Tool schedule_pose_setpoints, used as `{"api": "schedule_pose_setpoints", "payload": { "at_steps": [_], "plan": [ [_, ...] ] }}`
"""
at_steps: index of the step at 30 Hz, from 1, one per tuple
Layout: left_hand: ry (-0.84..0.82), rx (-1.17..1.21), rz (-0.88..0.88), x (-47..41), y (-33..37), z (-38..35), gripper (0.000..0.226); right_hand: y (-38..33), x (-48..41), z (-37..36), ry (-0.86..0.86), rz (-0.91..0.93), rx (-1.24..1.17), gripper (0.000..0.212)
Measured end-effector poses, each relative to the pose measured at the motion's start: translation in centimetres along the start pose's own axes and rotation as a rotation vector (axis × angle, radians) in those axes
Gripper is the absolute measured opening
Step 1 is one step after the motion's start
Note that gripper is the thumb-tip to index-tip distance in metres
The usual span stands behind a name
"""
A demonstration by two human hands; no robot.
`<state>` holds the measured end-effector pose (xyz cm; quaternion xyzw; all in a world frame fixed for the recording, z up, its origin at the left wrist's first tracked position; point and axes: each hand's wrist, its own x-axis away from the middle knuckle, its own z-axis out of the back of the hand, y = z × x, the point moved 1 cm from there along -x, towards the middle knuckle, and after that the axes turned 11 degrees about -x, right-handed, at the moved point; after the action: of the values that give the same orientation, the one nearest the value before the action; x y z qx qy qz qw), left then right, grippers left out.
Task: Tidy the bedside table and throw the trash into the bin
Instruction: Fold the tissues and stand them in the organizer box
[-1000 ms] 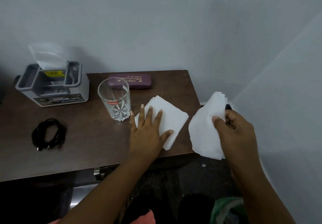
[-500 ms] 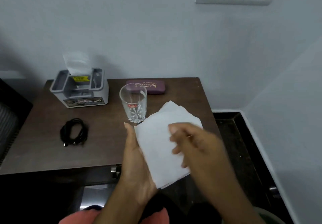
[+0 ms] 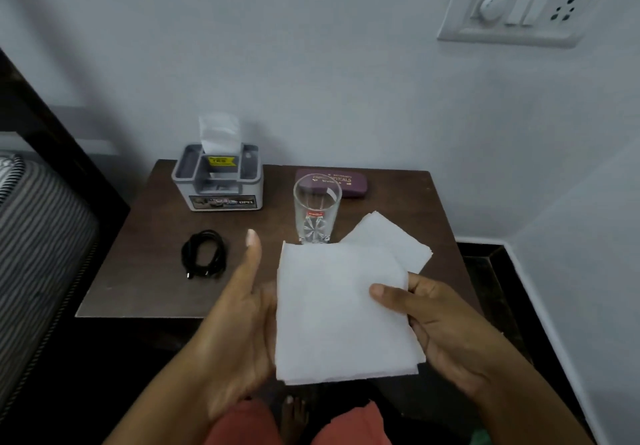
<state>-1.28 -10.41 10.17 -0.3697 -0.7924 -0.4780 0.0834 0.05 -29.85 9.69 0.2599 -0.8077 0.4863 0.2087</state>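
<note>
I hold a flat stack of white tissues [image 3: 332,309] in front of the dark wooden bedside table [image 3: 138,285]. My left hand [image 3: 235,323] supports its left edge from below, thumb raised. My right hand [image 3: 436,323] pinches its right edge, thumb on top. Another white tissue [image 3: 391,240] lies on the table behind the stack, beside an empty drinking glass [image 3: 317,212]. A grey tissue dispenser [image 3: 218,181], a purple spectacle case [image 3: 349,183] and a coiled black cable [image 3: 204,254] also rest on the table. No bin is clearly visible.
A bed with a striped mattress [image 3: 38,236] and dark frame stands left of the table. A white wall runs behind and to the right, with a switch panel [image 3: 519,4] high on it. Dark floor [image 3: 485,261] shows right of the table.
My right hand brought its tissue across onto the one my left hand lifted, and both now hold the stack together. The view has pulled back and up from the table.
</note>
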Motion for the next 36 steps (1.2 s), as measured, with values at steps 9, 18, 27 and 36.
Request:
{"api": "schedule_pose_setpoints", "payload": {
  "at_steps": [9,18,27,36],
  "plan": [
    [0.323,-0.358,-0.257,4.2,2.7,2.8,0.028,-1.8,1.5,-5.3,-0.159,0.09,0.136,0.031],
    [0.262,-0.261,-0.339,7.1,4.8,2.8,0.012,-3.8,2.8,-8.4,-0.172,0.415,0.457,0.019],
    [0.122,-0.119,-0.103,7.8,5.6,3.6,0.056,-4.0,3.2,-9.7,-0.307,0.445,0.509,0.017],
    [0.133,-0.781,-0.085,6.8,7.6,3.8,0.024,-4.4,1.8,-11.5,-0.459,0.51,0.755,0.024]
  ]
}}
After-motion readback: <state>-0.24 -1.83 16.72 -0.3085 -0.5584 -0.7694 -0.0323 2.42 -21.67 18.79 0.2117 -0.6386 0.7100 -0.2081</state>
